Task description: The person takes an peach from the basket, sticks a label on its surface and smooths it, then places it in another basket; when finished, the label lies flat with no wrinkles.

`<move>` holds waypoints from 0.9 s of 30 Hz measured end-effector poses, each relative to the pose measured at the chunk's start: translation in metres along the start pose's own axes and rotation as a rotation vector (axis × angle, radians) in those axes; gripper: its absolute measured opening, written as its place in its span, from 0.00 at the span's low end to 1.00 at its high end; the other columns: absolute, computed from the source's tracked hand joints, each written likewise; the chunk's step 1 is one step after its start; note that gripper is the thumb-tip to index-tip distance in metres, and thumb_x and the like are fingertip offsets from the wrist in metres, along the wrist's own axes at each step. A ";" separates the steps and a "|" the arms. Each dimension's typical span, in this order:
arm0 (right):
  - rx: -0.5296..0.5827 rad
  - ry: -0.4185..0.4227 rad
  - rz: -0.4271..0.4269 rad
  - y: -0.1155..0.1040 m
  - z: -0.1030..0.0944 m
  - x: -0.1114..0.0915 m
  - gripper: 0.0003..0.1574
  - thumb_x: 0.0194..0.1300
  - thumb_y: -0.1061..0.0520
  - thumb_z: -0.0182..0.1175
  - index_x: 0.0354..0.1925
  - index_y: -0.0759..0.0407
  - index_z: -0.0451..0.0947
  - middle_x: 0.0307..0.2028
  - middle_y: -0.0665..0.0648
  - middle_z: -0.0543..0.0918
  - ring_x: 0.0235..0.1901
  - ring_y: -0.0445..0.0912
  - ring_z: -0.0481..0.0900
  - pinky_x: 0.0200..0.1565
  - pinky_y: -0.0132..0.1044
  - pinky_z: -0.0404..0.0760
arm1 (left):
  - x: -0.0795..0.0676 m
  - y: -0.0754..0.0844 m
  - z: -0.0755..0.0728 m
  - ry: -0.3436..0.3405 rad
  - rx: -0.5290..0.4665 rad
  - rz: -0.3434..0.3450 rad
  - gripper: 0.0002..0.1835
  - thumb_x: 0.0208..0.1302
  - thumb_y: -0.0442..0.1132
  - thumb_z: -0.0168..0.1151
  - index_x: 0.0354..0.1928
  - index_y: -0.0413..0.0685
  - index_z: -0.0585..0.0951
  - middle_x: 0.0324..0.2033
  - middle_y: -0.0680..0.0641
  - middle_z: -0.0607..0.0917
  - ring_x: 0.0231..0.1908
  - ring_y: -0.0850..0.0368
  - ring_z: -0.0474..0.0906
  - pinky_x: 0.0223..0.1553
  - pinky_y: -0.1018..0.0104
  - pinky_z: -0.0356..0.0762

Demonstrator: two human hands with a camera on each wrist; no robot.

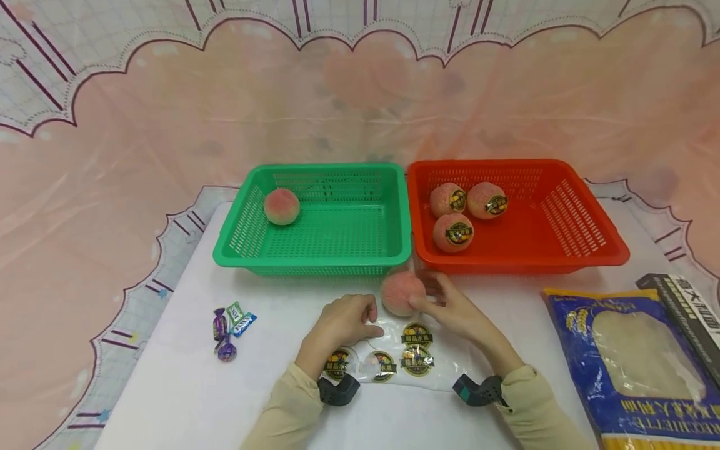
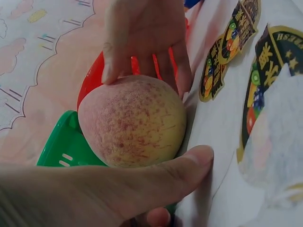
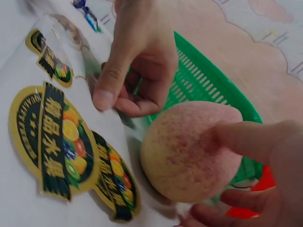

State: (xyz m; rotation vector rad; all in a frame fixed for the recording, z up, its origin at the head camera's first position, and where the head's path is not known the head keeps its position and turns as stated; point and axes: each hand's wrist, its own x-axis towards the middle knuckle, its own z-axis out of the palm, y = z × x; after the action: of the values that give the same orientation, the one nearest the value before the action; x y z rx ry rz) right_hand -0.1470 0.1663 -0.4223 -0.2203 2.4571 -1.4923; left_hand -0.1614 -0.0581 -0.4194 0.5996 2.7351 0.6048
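A pink peach (image 1: 402,294) stands on the white table just in front of the green basket, with no sticker on the side that shows. My right hand (image 1: 457,310) holds it from the right, thumb on its near face and fingers around its far side. To the left of the peach is my left hand (image 1: 344,320), its fingers loosely curled, thumb and index fingertip apart with nothing between them. Beneath both hands lies a clear sheet of oval black-and-gold fruit stickers (image 1: 417,361). In the right wrist view, two stickers (image 3: 54,142) overlap on the sheet.
One peach (image 1: 282,206) sits in the green basket (image 1: 312,262). The red basket (image 1: 523,265) beside it holds several stickered peaches (image 1: 453,233). Wrapped candies (image 1: 227,351) lie at left. At right are a blue pasta bag (image 1: 585,362) and a dark box (image 1: 683,319).
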 end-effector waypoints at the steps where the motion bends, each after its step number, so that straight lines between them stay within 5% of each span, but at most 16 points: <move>1: -0.021 -0.004 -0.002 0.001 -0.002 -0.001 0.45 0.55 0.39 0.58 0.62 0.57 0.53 0.57 0.57 0.67 0.55 0.53 0.67 0.55 0.48 0.68 | 0.000 0.000 0.000 0.001 0.000 0.000 0.15 0.41 0.53 0.69 0.24 0.56 0.74 0.18 0.57 0.72 0.21 0.62 0.67 0.21 0.68 0.62; 10: -0.255 0.002 -0.055 0.001 -0.008 -0.008 0.30 0.52 0.48 0.63 0.49 0.58 0.62 0.28 0.53 0.72 0.29 0.43 0.69 0.28 0.30 0.70 | -0.004 0.000 0.002 0.014 0.008 -0.010 0.15 0.44 0.53 0.67 0.23 0.56 0.73 0.19 0.58 0.72 0.20 0.61 0.66 0.20 0.67 0.61; 21: -0.554 -0.181 -0.028 -0.004 -0.004 -0.016 0.23 0.42 0.49 0.69 0.37 0.49 0.71 0.25 0.48 0.70 0.28 0.41 0.66 0.29 0.32 0.65 | -0.006 0.001 0.005 0.017 -0.007 0.016 0.13 0.45 0.53 0.66 0.25 0.57 0.73 0.18 0.58 0.71 0.19 0.62 0.65 0.19 0.68 0.61; 27: -0.551 -0.196 -0.062 -0.002 -0.004 -0.018 0.18 0.44 0.53 0.68 0.33 0.48 0.70 0.22 0.47 0.69 0.24 0.39 0.66 0.27 0.30 0.65 | -0.005 -0.001 0.007 0.018 -0.016 0.032 0.13 0.45 0.53 0.66 0.26 0.58 0.73 0.17 0.59 0.70 0.19 0.63 0.64 0.19 0.68 0.60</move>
State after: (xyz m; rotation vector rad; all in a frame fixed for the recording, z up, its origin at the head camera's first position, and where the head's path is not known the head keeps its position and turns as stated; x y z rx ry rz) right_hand -0.1306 0.1732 -0.4164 -0.5206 2.6544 -0.7341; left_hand -0.1547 -0.0587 -0.4251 0.6375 2.7396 0.6427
